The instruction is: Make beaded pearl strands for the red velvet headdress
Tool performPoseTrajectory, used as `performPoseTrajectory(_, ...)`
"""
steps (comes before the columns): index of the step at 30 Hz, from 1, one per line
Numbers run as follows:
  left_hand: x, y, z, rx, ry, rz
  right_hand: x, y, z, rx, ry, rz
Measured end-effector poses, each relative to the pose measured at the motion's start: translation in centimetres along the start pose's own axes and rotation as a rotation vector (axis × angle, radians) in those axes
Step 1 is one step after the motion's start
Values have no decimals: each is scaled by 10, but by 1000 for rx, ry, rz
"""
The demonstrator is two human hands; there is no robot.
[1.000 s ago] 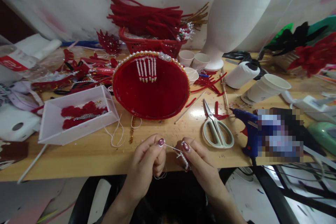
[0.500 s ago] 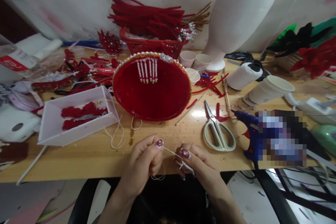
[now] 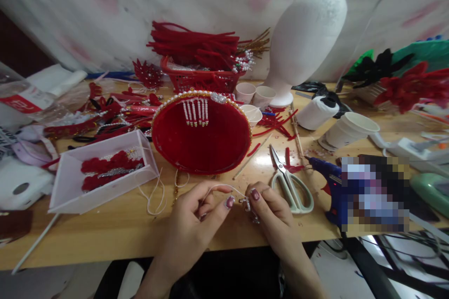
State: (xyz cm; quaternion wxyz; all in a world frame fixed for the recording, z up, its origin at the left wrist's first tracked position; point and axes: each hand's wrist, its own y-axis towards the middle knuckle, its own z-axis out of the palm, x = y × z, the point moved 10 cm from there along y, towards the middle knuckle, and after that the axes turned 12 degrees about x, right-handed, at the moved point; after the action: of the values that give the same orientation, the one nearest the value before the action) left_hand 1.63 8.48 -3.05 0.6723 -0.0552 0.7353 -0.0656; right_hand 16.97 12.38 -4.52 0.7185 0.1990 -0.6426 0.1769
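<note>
A thin white thread (image 3: 228, 186) runs between my two hands over the table's front edge. My left hand (image 3: 199, 219) has its thumb and index finger apart, while the thread passes into its curled fingers. Pinched in my right hand (image 3: 270, 215) is a small string of white and silvery beads (image 3: 248, 205), partly hidden by the thumb. Just beyond my hands stands a round red velvet piece (image 3: 201, 142), edged with pearls and gold, with short bead strands hanging near its top.
Scissors (image 3: 291, 184) lie right of my hands, beside a blue glue gun (image 3: 329, 182). A white box (image 3: 105, 196) of red pieces is at left. Behind are a red basket (image 3: 203, 81), paper cups (image 3: 347, 128), a thread spool (image 3: 317, 113) and a white foam head (image 3: 307, 37).
The camera view has tilted up slightly. My left thumb and index finger have spread apart, and the thread, taut before, now arches loosely between my hands.
</note>
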Motion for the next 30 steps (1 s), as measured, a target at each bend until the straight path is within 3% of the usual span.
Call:
performPoseTrajectory(3,-12,1,12,54,40,117,17,-1,7,30,-46,-83)
performPoseTrajectory(9,-49,-29,9,-107,163,462,41,-15,22,7,-207,-182)
performPoseTrajectory(12,-46,-38,3,-160,165,432,52,-22,29,-38,-375,-254)
performPoseTrajectory(16,-27,-41,-6,-219,13,308,57,-27,32,-100,-463,-257)
performPoseTrajectory(22,-5,-40,9,-117,-323,217,70,-41,46,-29,-456,-358)
performPoseTrajectory(30,-7,-46,14,-167,-358,235,69,-52,43,-89,-461,-314)
